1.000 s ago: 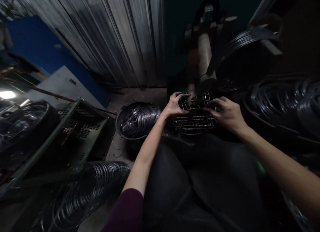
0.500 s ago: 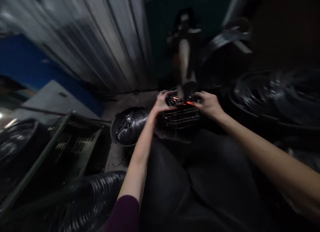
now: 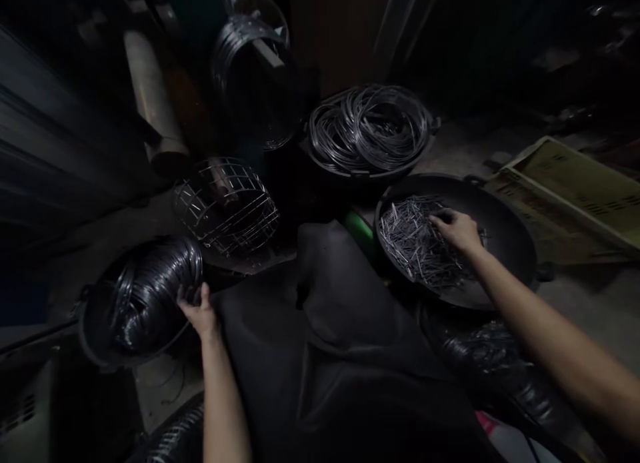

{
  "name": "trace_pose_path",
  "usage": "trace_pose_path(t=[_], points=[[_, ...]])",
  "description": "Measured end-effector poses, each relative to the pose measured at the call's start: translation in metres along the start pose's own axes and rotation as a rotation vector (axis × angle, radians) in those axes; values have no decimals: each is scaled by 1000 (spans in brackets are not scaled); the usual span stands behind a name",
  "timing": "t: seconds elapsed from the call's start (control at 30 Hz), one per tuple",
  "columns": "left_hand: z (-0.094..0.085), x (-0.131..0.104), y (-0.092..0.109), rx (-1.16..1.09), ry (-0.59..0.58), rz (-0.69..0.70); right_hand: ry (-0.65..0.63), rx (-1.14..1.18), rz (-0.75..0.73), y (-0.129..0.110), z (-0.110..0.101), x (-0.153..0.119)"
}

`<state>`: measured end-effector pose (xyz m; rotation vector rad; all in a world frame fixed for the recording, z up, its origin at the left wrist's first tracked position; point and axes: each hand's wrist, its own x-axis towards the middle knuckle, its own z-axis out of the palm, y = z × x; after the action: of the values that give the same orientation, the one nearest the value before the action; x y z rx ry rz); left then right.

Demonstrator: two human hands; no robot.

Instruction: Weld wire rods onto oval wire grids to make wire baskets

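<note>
My left hand point(image 3: 201, 310) is held out with its fingers apart and holds nothing that I can see. It is beside a dark basin point(image 3: 90, 340) heaped with shiny metal rings point(image 3: 167, 276). My right hand point(image 3: 459, 232) reaches over a wide black pan point(image 3: 505, 226), its fingertips pinched just above a heap of thin metal pins point(image 3: 413, 243). Whatever is between those fingers is too small or dark to make out. A round wire basket point(image 3: 253, 206) stands beyond my lap, under the end of a pale cylinder point(image 3: 150, 90).
Another pan holds loose coils of metal rings point(image 3: 375, 126) at the back. More rings hang in a bundle point(image 3: 235, 43) behind the wire basket. At right a yellowish plastic crate point(image 3: 575, 183) lies on the floor. Dark cloth point(image 3: 345, 290) covers my lap.
Both hands have left the wire basket, where sparks or an orange glow showed. My right hand has gone right to the pan of pins, my left to the ring basin. The view has turned right.
</note>
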<state>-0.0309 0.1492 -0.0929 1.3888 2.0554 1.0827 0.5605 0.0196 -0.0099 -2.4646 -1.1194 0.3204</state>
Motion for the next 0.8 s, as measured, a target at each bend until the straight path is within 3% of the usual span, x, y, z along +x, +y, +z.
trace_pose_path(t=[0.07,0.27,0.37,0.57,0.8], points=[[4,-13,1,-4,35,-58,-51,-43,7,12,14,15],[3,-20,16,192,53,-3,-203,-117,20,2,76,29],[4,-15,19,378,36,-4,-183,-95,24,10,73,32],[9,1,37,751,-200,-27,-81,-66,82,20,40,32],[10,-9,54,848,-262,-7,-287,-258,-82,-3,65,6]])
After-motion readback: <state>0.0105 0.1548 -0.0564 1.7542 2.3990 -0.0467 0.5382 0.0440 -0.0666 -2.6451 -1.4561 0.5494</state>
